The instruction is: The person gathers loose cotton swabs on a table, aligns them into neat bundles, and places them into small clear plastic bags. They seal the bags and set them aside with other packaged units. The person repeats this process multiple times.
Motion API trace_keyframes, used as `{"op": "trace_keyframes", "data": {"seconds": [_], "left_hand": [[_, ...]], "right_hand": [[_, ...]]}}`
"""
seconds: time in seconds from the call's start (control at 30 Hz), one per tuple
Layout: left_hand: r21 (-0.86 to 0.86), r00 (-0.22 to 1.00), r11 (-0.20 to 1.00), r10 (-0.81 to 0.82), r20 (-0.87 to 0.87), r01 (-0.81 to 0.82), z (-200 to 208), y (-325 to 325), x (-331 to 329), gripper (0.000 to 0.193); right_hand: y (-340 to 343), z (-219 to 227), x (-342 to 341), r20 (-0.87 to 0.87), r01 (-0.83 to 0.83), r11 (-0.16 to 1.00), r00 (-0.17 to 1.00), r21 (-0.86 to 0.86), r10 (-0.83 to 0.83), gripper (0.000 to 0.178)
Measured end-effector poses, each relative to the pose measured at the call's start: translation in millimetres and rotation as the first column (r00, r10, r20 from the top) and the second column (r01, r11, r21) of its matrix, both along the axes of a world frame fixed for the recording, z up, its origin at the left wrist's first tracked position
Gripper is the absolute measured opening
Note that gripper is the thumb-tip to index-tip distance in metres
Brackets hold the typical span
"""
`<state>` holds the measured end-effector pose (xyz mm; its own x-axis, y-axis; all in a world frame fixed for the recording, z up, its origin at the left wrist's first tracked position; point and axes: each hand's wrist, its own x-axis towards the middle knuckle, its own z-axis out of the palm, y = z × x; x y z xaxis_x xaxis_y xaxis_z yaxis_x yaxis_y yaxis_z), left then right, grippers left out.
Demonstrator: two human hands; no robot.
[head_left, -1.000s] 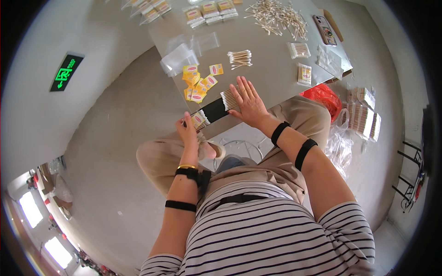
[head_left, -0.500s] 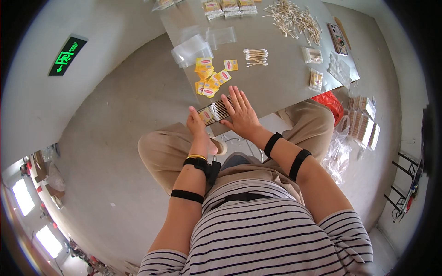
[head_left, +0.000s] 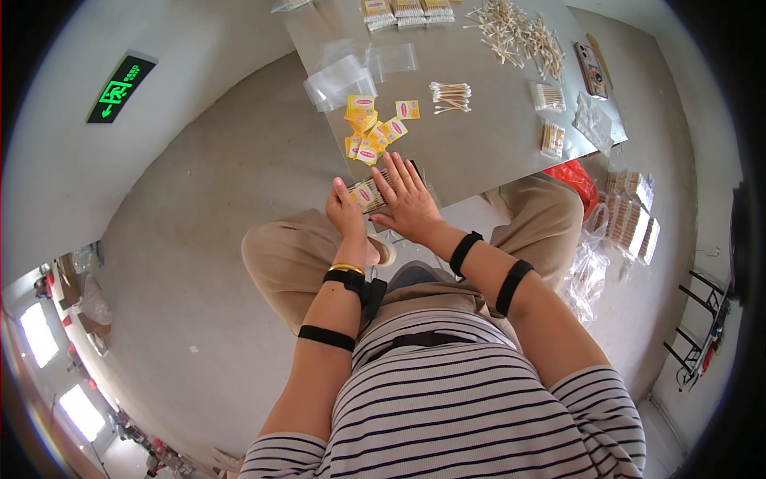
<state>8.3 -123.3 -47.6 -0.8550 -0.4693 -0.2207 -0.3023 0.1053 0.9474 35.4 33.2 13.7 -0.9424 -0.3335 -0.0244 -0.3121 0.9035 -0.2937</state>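
At the table's near edge, a flat clear bag of cotton swabs [head_left: 365,194] with a yellow card inside lies tilted. My left hand [head_left: 345,211] grips its left end, thumb uppermost; the fingers beneath are hidden. Across the bag's right part rests my right hand [head_left: 408,202], open, with its fingers stretched out flat and covering much of the swabs. Just beyond the hands is a loose heap of yellow cards [head_left: 369,136], with one yellow card [head_left: 408,109] apart to its right. A small bunch of loose cotton swabs [head_left: 452,96] lies farther right.
Empty clear bags [head_left: 341,83] lie at the table's left edge. Filled packs [head_left: 408,11] and a big swab pile [head_left: 519,38] sit at the back. Two packs [head_left: 552,139], a plastic bag [head_left: 592,124] and a phone [head_left: 590,70] are on the right. Bundled swabs [head_left: 630,215] stand below the table.
My right hand has slid left along the bag, covering more of its middle. The left hand keeps its hold on the left end. The whole view has shifted slightly.
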Motion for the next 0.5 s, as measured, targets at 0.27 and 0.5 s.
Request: {"op": "trace_keyframes", "data": {"seconds": [0.27,0.5], "left_hand": [[0.285,0.978,0.956,0.011,0.206,-0.071,26.7,-33.3,16.6,0.058],[-0.116,0.973,0.969,-0.224,-0.046,0.218,6.9,-33.9,11.5,0.047]], "right_hand": [[36.1,4.5,-0.8,0.013,0.007,0.999,1.0,0.035,-0.008,0.099],[29.0,3.8,-4.9,-0.006,-0.029,0.996,1.0,0.081,0.03,0.1]]}}
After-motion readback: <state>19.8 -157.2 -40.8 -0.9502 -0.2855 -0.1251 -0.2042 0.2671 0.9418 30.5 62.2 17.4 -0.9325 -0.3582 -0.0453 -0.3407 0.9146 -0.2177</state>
